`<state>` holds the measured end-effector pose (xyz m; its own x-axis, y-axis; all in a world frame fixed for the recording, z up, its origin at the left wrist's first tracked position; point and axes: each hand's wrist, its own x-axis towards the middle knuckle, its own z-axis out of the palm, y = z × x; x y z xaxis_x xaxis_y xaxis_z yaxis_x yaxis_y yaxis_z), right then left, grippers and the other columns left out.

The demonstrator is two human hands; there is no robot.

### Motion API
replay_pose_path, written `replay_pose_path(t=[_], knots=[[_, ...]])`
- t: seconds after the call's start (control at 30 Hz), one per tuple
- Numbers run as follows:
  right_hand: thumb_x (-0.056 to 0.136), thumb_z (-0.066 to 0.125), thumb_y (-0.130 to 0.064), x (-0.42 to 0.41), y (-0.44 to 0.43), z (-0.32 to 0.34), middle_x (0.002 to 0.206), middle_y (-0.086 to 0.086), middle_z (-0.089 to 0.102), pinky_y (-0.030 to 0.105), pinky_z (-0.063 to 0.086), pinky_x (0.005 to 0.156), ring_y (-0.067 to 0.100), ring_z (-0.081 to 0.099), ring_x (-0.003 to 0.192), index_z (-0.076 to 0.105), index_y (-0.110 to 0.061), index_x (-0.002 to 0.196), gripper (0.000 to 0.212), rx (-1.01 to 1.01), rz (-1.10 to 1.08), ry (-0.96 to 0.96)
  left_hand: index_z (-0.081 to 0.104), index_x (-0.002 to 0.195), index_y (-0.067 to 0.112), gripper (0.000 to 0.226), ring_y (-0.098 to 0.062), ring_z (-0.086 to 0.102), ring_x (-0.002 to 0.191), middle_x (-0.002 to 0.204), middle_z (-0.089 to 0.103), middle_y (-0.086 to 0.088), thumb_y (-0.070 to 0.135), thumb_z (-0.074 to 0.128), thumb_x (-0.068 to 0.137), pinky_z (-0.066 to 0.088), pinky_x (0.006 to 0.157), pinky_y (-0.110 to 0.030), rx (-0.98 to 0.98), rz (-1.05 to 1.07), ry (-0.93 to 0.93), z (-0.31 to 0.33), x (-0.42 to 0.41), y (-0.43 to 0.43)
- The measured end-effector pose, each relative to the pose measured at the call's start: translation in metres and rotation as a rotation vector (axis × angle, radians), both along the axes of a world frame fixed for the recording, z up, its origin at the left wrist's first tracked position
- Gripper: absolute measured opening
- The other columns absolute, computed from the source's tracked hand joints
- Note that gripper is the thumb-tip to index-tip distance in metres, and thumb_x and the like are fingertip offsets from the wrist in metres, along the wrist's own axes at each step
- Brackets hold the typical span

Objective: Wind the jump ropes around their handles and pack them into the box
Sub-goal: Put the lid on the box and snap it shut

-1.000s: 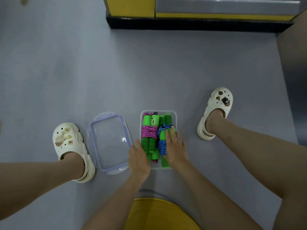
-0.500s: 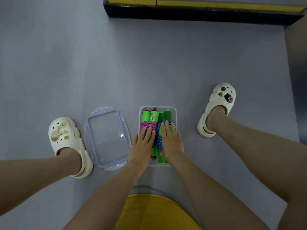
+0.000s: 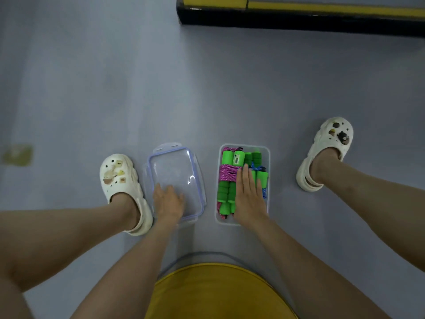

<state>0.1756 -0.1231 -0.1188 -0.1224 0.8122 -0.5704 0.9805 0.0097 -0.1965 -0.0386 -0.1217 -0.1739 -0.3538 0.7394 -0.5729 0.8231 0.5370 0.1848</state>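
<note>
A clear plastic box [image 3: 267,155] stands on the grey floor between my feet. Inside lie a pink jump rope [image 3: 226,174] wound around green handles and a blue jump rope [image 3: 261,171] on green handles beside it. My right hand [image 3: 249,195] lies flat on the ropes in the box, fingers straight, covering much of the blue one. To the left the clear lid [image 3: 177,169] with a purple rim lies on the floor. My left hand [image 3: 167,202] rests on the lid's near end with fingers relaxed.
My two feet in white clogs, the left clog [image 3: 119,178] and the right clog [image 3: 326,148], flank the lid and box. A black-and-yellow base [image 3: 299,17] runs along the far top right. A yellow stool [image 3: 216,293] sits under me.
My left hand has left the ropes in the box and moved left onto the lid. My right hand stays pressed on the ropes.
</note>
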Motion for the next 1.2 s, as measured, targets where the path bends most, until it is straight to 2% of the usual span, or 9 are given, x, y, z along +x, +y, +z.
replay_pose_path(t=[0.17, 0.37, 0.53, 0.67, 0.83, 0.93, 1.03, 1.13, 1.2], knots=[[0.093, 0.046, -0.021, -0.03, -0.009, -0.004, 0.157, 0.013, -0.019, 0.045, 0.003, 0.119, 0.027, -0.014, 0.146, -0.009, -0.006, 0.15, 0.081, -0.094, 0.121, 0.051, 0.056, 0.125, 0.005, 0.041, -0.04, 0.038, 0.129, 0.138, 0.041, -0.025, 0.021, 0.058, 0.088, 0.029, 0.107, -0.038, -0.172, 0.32, -0.035, -0.015, -0.035, 0.013], [0.088, 0.048, -0.012, -0.052, -0.009, -0.01, 0.156, 0.017, -0.02, 0.044, 0.003, 0.119, 0.029, -0.015, 0.145, -0.001, -0.007, 0.15, 0.079, -0.135, 0.069, 0.029, 0.056, 0.126, 0.004, 0.038, -0.038, 0.038, 0.129, 0.138, 0.045, -0.022, 0.017, 0.047, 0.092, 0.031, 0.106, -0.037, -0.233, 0.494, -0.072, -0.029, -0.042, 0.029], [0.09, 0.045, -0.011, -0.056, -0.008, -0.009, 0.155, 0.017, -0.022, 0.043, 0.006, 0.119, 0.029, -0.017, 0.145, -0.003, -0.006, 0.15, 0.077, -0.179, 0.058, 0.028, 0.05, 0.115, -0.009, 0.034, -0.044, 0.054, 0.11, 0.12, 0.056, -0.028, 0.002, 0.054, 0.083, 0.043, 0.089, -0.044, 0.103, 0.717, -0.06, -0.007, -0.032, 0.019], [0.092, 0.046, -0.012, -0.055, 0.003, -0.002, 0.155, 0.019, -0.02, 0.043, 0.012, 0.119, 0.03, -0.012, 0.146, 0.009, -0.004, 0.15, 0.069, -0.258, 0.08, 0.035, 0.044, 0.121, -0.004, 0.049, -0.04, 0.054, 0.113, 0.123, 0.054, -0.025, 0.006, 0.066, 0.079, 0.041, 0.093, -0.04, 0.266, 0.794, -0.173, 0.014, -0.016, 0.022], [0.091, 0.053, -0.019, -0.058, 0.021, 0.014, 0.147, 0.017, 0.031, 0.037, 0.036, 0.105, 0.034, 0.038, 0.132, 0.043, -0.003, 0.136, 0.048, -0.248, -0.28, 0.301, 0.06, 0.103, -0.001, 0.021, -0.025, 0.052, 0.085, 0.106, 0.05, -0.013, 0.012, 0.06, 0.086, 0.033, 0.072, -0.026, 0.306, 0.432, -0.279, 0.052, 0.005, 0.031], [0.095, 0.052, -0.029, -0.067, 0.034, 0.041, 0.138, 0.011, 0.049, 0.03, 0.036, 0.101, 0.025, 0.047, 0.125, 0.049, -0.004, 0.134, 0.046, -0.305, -0.642, 0.56, 0.057, 0.105, 0.003, 0.019, -0.021, 0.049, 0.084, 0.111, 0.047, -0.01, 0.008, 0.057, 0.086, 0.032, 0.072, -0.021, 0.345, 0.317, -0.318, 0.082, 0.026, 0.035], [0.096, 0.047, -0.042, -0.071, 0.047, 0.065, 0.107, 0.005, 0.06, 0.038, 0.042, 0.097, 0.022, 0.054, 0.104, 0.056, -0.014, 0.114, 0.035, -0.424, -0.95, 0.809, 0.055, 0.105, 0.006, 0.018, -0.028, 0.055, 0.09, 0.115, 0.046, -0.01, 0.011, 0.055, 0.087, 0.038, 0.075, -0.031, 0.349, 0.21, -0.3, 0.11, 0.048, 0.034], [0.084, 0.058, -0.056, -0.069, 0.053, 0.08, 0.092, 0.011, 0.066, 0.035, 0.05, 0.082, 0.021, 0.061, 0.086, 0.064, -0.009, 0.102, 0.051, -0.385, -1.054, 0.949, 0.056, 0.107, 0.006, 0.021, -0.031, 0.057, 0.086, 0.109, 0.046, -0.008, 0.02, 0.053, 0.091, 0.042, 0.069, -0.037, 0.376, 0.044, -0.337, 0.136, 0.075, 0.026], [0.087, 0.061, -0.045, -0.058, 0.054, 0.09, 0.086, 0.01, 0.067, 0.028, 0.05, 0.07, 0.022, 0.064, 0.08, 0.066, -0.006, 0.097, 0.04, -0.254, -1.137, 0.924, 0.055, 0.11, 0.006, 0.025, -0.031, 0.056, 0.085, 0.105, 0.047, -0.009, 0.02, 0.053, 0.091, 0.04, 0.064, -0.037, 0.391, -0.086, -0.368, 0.151, 0.094, 0.018]])
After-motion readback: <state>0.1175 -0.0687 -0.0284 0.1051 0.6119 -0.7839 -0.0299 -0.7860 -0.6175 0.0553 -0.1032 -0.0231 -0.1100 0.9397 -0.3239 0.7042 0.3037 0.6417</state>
